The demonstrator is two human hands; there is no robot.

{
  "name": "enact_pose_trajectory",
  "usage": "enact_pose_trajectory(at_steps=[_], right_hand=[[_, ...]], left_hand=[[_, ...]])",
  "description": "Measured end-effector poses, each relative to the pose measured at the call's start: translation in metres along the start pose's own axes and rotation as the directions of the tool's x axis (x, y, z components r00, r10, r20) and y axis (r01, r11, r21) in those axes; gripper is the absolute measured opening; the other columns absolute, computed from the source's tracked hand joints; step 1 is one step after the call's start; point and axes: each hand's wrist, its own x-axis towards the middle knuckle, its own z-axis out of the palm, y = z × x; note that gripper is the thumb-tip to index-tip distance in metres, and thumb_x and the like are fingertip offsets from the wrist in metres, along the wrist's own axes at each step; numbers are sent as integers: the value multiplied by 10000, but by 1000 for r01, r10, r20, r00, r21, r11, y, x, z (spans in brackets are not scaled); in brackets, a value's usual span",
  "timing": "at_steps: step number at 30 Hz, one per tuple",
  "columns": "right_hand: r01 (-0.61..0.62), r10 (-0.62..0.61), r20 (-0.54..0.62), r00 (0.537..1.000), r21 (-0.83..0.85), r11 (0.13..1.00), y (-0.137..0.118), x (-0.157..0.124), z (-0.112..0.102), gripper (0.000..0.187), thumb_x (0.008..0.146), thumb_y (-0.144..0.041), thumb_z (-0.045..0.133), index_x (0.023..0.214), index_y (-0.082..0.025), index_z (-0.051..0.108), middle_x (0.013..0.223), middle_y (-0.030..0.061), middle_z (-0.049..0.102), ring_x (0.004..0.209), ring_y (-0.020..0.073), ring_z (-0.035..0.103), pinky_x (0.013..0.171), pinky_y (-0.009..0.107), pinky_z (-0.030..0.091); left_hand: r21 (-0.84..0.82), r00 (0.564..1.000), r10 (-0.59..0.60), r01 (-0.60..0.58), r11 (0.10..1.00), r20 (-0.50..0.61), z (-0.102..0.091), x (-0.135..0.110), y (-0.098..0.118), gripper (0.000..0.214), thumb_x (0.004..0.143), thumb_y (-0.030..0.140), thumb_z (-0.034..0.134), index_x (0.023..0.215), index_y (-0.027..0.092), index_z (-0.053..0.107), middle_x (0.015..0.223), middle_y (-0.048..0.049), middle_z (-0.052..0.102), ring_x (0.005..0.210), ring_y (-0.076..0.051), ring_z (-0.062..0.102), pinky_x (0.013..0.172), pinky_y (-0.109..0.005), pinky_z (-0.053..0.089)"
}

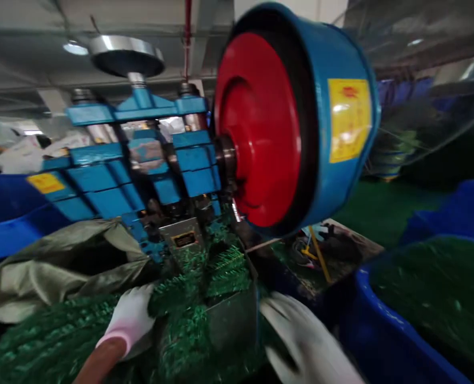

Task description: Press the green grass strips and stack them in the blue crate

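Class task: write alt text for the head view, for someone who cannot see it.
A gloved left hand is at green bristly strands, and a blurred, gloved right hand is beside a metal plate, before a blue machine with a large red wheel. A blue tub holds green material.

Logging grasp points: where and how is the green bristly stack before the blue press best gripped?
Probably pinch the green bristly stack at its near end, from the person's side: that end faces the camera; the blue press stands beyond.
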Motion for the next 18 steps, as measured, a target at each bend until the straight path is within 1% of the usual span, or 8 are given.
enact_pose_trajectory(at_steps=[2,4,6,8,11,13,15,18], right_hand=[[161,-129,204,970,-153,975,-27,52,14,671,853,-304,663,1485,-150,500,1537,168,488,1443,373,401,1225,578,316],[250,-131,394,910,-267,931,-42,102,31,755,841,-296,671,1512,-45,433,1557,239,437,1482,419,323,1238,601,248],[280,-93,512,854,-303,911,-46,139,49,666,838,-236,661,1451,-28,504,1435,256,560,1407,388,450,1220,544,296],[284,-76,556,828,-297,912,-43,157,63,521,844,-160,618,1356,-66,603,1267,211,677,1249,322,603,1178,465,370],[287,-86,577,813,-267,920,-34,155,72,428,851,-191,606,1262,-90,671,1220,176,702,1165,293,649,1130,405,424],[310,-103,594,798,-259,915,-30,138,72,533,805,-306,684,1290,-87,654,1264,182,675,1183,327,628,1113,432,438],[375,-124,616,778,-297,878,-31,115,70,690,719,-360,765,1339,-98,615,1238,187,667,1140,355,625,1081,487,455],[456,-166,600,782,-370,809,-35,85,66,733,730,-338,772,1398,-116,569,1152,182,680,1079,347,624,1110,542,413]], left_hand=[[-39,999,36,-36,999,-20,-2,-2,6,579,749,255,592,1317,151,639,1308,-144,685,1237,-307,600,1120,-435,401],[-56,997,64,-66,996,-40,-4,-5,5,722,684,270,622,1397,162,584,1382,-138,639,1324,-322,533,1172,-457,343],[-46,996,71,-73,996,-52,-5,-12,-11,896,610,289,666,1485,199,497,1472,-119,575,1432,-348,421,1227,-493,254],[-3,999,21,-21,1000,-28,1,-22,-41,948,573,292,680,1497,215,483,1476,-123,575,1449,-372,397,1229,-531,228],[49,993,-97,94,994,73,17,-34,-87,708,626,268,646,1328,179,648,1346,-150,675,1323,-348,551,1173,-487,323],[42,986,-131,128,991,102,25,-38,-102,532,692,238,598,1206,176,720,1276,-145,717,1241,-316,622,1129,-426,383],[34,985,-146,144,989,93,24,-36,-98,483,727,227,578,1180,169,737,1253,-145,729,1210,-315,641,1105,-404,414],[39,987,-146,143,989,71,14,-24,-58,558,701,186,593,1243,118,709,1239,-176,724,1204,-335,634,1087,-412,436]])
